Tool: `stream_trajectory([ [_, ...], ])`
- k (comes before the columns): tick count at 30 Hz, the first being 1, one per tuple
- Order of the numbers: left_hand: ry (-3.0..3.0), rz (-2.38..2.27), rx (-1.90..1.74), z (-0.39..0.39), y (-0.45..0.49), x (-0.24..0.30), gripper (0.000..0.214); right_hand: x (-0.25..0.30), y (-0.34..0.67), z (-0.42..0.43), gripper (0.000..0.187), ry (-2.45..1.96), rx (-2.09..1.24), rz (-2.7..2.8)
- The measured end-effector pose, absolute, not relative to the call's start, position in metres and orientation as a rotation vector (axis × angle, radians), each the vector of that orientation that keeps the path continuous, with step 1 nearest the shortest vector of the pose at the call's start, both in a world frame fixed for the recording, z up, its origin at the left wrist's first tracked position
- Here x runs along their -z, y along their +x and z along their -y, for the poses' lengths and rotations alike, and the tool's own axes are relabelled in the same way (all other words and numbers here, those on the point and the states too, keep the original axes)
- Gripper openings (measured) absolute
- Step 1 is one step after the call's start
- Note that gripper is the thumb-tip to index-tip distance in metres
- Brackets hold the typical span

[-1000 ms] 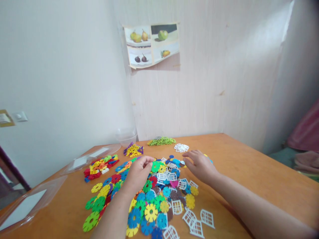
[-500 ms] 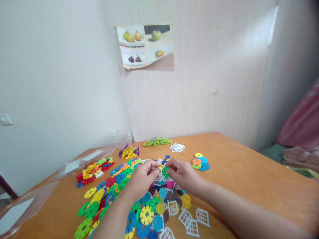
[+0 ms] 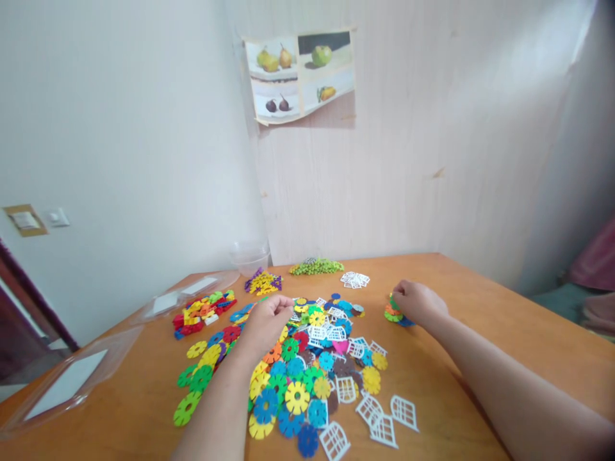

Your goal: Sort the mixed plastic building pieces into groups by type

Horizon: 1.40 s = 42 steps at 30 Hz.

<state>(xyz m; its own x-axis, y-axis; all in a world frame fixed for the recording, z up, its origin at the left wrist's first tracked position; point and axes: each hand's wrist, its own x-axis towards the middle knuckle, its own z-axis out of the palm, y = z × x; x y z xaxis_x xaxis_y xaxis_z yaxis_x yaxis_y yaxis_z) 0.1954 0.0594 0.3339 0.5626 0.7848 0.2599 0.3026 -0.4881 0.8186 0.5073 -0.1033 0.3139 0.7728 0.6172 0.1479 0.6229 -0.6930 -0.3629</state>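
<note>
A large pile of colourful notched plastic discs, with a yellow disc (image 3: 296, 397) near its front, spreads over the table. Above its left-middle part is my left hand (image 3: 270, 320), thumb and fingers pinched together; what is between them, if anything, I cannot make out. Farther right, my right hand (image 3: 419, 303) is closed over a small separate group of discs, where an orange disc (image 3: 390, 309) shows. A green disc (image 3: 394, 301) appears at its fingertips, partly hidden. White lattice window pieces (image 3: 346, 389) lie among and beside the big pile.
Red and yellow blocks (image 3: 195, 314) lie at the left. Yellow and purple pieces (image 3: 263, 282), green pieces (image 3: 317, 266) and a white heap (image 3: 355, 280) line the back, near a clear tub (image 3: 250, 257). Plastic bags with white cards (image 3: 70, 383) lie along the left edge.
My hands have parted: the right moved from over the big pile to the small disc group, while the left stayed above the pile. The view has turned slightly left.
</note>
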Motion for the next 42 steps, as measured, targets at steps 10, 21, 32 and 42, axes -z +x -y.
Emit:
stream_trajectory([
  [10,2.393,-0.695,-0.461,-0.057,0.187,-0.325,0.025,-0.305,0.511,0.101,0.025,-2.624,0.071,1.004],
  [21,2.543,-0.666,-0.425,-0.053,0.187,-0.328,0.025,-0.316,0.473,0.098,0.025,-2.363,0.196,1.238],
  [32,2.329,-0.656,-0.403,-0.053,0.189,-0.326,0.024,-0.306,0.426,0.091,0.025,-2.205,0.145,1.588],
  [42,2.179,-0.727,-0.677,-0.054,0.194,-0.333,0.025,-0.315,0.406,0.096,0.025,-2.120,0.121,1.606],
])
